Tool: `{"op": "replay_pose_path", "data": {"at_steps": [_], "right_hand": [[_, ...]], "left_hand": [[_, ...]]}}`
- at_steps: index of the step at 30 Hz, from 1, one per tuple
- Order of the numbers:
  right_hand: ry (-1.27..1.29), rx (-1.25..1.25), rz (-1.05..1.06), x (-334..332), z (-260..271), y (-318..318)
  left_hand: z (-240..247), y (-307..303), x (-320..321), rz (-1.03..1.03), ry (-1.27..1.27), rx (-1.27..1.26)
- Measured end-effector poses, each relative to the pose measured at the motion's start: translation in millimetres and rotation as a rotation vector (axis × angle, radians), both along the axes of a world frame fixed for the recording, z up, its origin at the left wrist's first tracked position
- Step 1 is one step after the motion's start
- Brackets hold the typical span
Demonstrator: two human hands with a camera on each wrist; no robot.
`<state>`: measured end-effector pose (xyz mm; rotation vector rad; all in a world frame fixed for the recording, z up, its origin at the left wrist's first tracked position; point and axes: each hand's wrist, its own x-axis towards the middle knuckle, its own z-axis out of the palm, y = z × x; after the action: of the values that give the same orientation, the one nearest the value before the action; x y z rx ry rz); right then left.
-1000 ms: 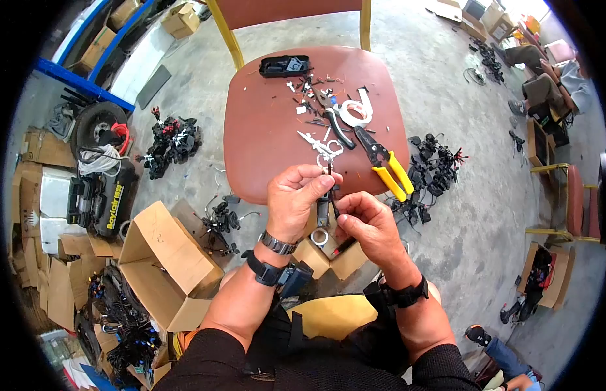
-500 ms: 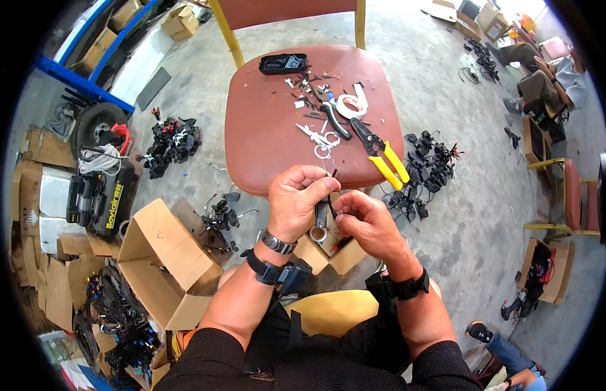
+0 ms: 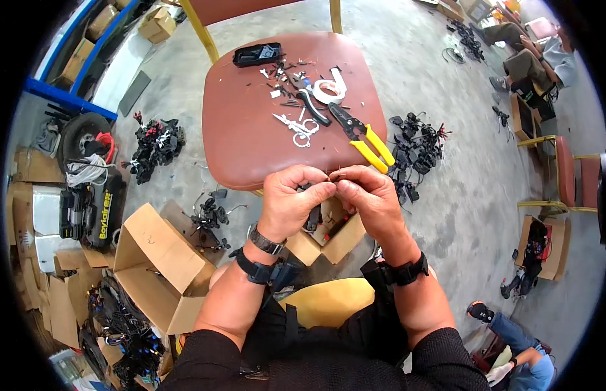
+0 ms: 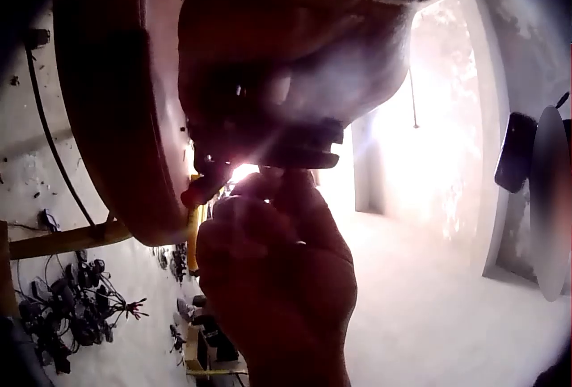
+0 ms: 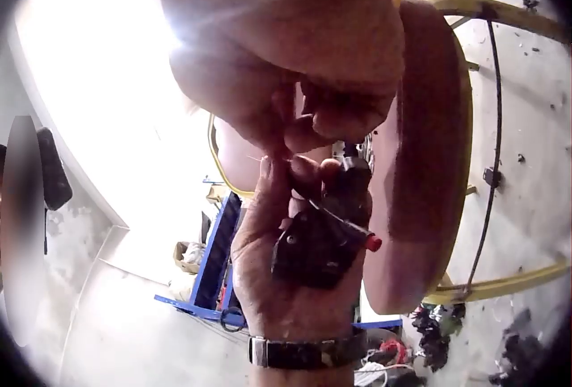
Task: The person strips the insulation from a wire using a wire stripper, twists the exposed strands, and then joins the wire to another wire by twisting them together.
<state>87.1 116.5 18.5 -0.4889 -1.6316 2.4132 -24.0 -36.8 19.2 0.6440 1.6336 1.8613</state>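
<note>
Fingertip to fingertip, my left hand (image 3: pixel 290 199) and right hand (image 3: pixel 371 199) meet in front of the chair seat (image 3: pixel 237 130), pinching thin wire ends between thumbs and forefingers. Fine bare strands stick out at the fingertips. A small black plastic device (image 5: pixel 313 251) lies within my left palm in the right wrist view, the left fingers curled about it. Beside it runs a thin wire (image 5: pixel 338 219) with a red tip (image 5: pixel 373 243). The fingers hide the joint itself. In the left wrist view both hands are dark against the light.
On the seat lie yellow-handled wire strippers (image 3: pixel 365 137), white scissors (image 3: pixel 299 133), black-handled pliers (image 3: pixel 314 109), a white tape roll (image 3: pixel 329 91), scraps and a black tray (image 3: pixel 257 55). Open cartons (image 3: pixel 166 254) and bundles of black wired parts (image 3: pixel 417 146) stand on the floor.
My right hand has risen from lower on the dark wire to meet the left fingertips. The head view has shifted, so the chair appears further up and left.
</note>
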Motion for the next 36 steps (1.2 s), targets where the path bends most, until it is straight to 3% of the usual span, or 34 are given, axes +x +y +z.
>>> {"op": "replay_pose_path", "data": {"at_steps": [11,29,36], "right_hand": [[0.057,-0.109,-0.004,1,0,2],[-0.048,0.306,-0.059,0,12,6],[-0.098,0.345,-0.065,2,8,8]], "left_hand": [[-1,4,1,-0.051,-0.221,0.094],[0,2,-3,-0.089,-0.15,0.057],[0,2,-10,-0.157,-0.126,0.074]]}}
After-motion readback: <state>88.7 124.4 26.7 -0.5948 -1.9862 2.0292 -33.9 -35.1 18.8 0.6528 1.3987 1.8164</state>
